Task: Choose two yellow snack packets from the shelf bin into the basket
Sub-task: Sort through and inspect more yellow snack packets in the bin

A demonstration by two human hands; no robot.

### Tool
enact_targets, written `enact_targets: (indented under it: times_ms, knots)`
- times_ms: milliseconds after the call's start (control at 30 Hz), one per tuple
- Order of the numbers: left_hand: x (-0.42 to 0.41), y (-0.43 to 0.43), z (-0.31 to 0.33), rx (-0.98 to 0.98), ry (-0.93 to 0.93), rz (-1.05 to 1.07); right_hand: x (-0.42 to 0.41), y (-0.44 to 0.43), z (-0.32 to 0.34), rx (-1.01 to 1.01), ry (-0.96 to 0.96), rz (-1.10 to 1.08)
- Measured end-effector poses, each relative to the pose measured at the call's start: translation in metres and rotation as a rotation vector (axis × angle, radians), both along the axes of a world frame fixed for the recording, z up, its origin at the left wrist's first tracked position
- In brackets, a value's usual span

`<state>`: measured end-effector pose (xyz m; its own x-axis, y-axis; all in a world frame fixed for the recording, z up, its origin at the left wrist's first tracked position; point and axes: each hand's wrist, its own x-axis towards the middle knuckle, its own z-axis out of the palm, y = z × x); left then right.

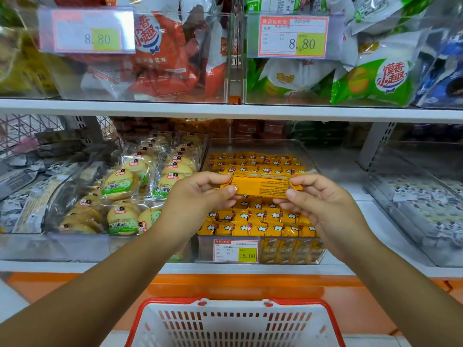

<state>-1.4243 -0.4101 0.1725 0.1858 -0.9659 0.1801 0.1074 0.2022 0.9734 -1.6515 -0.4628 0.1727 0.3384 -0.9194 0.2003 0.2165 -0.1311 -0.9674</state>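
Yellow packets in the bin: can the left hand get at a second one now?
Probably not yet: the left hand pinches one end of the held packet, the right hand the other. The open-topped bin lies just below, nothing covering it.

Both hands pinch yellow packet (260, 187) ends, L hand (200, 196), R hand (323, 201), above bin (310, 159), basket (235, 303) below

The two ends of the yellow packet (260, 187) are covered by the fingers of the left hand (198, 196) and the right hand (323, 204), and its small print cannot be read. The middle rows of packets in the shelf bin (275, 251) are hidden behind the hands. The basket (175, 301) is cut off by the lower edge. The upper left price label (87, 31) is blurred, apart from its price.
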Motion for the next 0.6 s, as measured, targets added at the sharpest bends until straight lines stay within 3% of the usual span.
enact_targets:
  times_ms: [433,600]
  knots:
    - [0.010,-0.001,0.001,0.044,-0.044,-0.095,-0.003,-0.004,0.000,0.041,-0.015,0.065]
    - [0.005,0.001,0.003,0.003,-0.395,0.025,0.002,-0.001,0.000,0.003,0.036,-0.036]
